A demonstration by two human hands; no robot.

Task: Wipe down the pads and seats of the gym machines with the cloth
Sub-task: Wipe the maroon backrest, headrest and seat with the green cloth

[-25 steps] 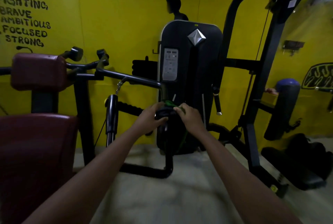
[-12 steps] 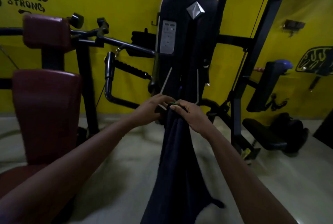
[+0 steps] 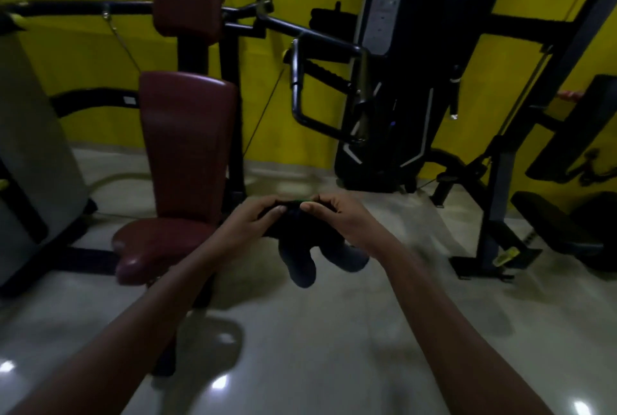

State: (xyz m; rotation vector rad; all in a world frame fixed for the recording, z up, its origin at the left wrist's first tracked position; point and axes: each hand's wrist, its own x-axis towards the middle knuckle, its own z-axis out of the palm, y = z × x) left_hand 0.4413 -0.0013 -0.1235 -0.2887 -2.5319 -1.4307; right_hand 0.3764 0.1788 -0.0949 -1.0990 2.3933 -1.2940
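Yellow wall behind, pale glossy floor (image 3: 300, 348) with lamp glare spots; dim light, some motion blur.

Both hands out front at mid-frame. Left hand (image 3: 248, 219) and right hand (image 3: 337, 217) grip one dark cloth (image 3: 300, 247) between them. Fingers of each hand are curled and pinched on the cloth's top edge, thumbs nearly meeting. Cloth is bunched; two rounded folds hang below the hands, clear of the floor. A sliver of green shows at the top of the bundle; cannot tell what it is.

Nearest machine: maroon seat (image 3: 157, 247) low and to the left of the hands, with upright maroon back pad (image 3: 187, 144) above it and a smaller maroon head pad (image 3: 187, 7) at top. Upholstery looks smooth, vinyl-like, slight sheen, rounded edges. Frame is black tube steel.

Key relation: seat lies left of and just beyond the left hand, near but not touching the cloth. Back pad's long axis is vertical. Left hand is the nearer one.

Judgement: cloth being gathered for wiping; no pad contacted yet. Next move probably carries it leftward onto the seat or back pad.

Black weight-stack shroud (image 3: 394, 80) stands behind the hands, right of centre.
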